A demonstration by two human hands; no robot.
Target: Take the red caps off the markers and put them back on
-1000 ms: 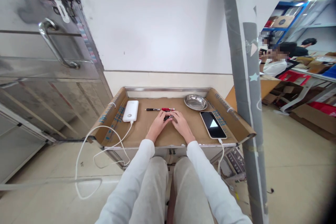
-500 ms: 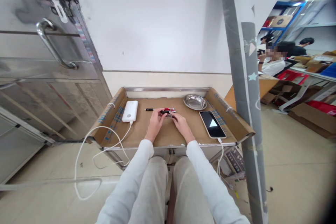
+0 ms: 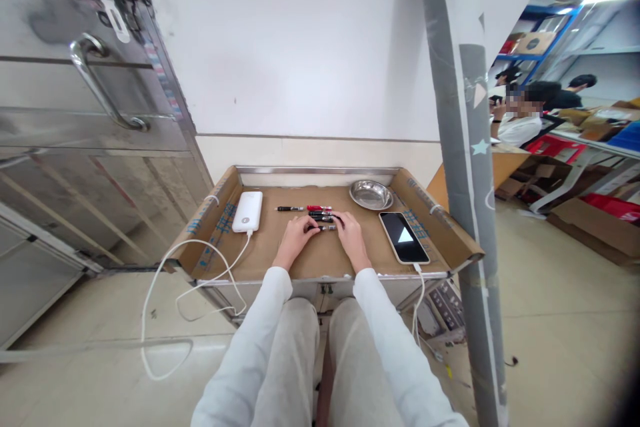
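Note:
Several pens lie on the brown cardboard surface in front of me. A red pen is at the back, with dark pens just nearer to me. One black pen lies to their left. My left hand has its fingertips closed on the left end of the nearest pen. At the right ends of the dark pens, my right hand has its fingers curled; what they grip, if anything, is too small to make out.
A white power bank with a cable is at the left. The right side holds a metal bowl and a phone with its cable. A wrapped pole stands right of the table. People sit farther right.
My hands have drawn slightly toward me and apart, and the row of pens between them now shows. The nearest pen is now visible below the others.

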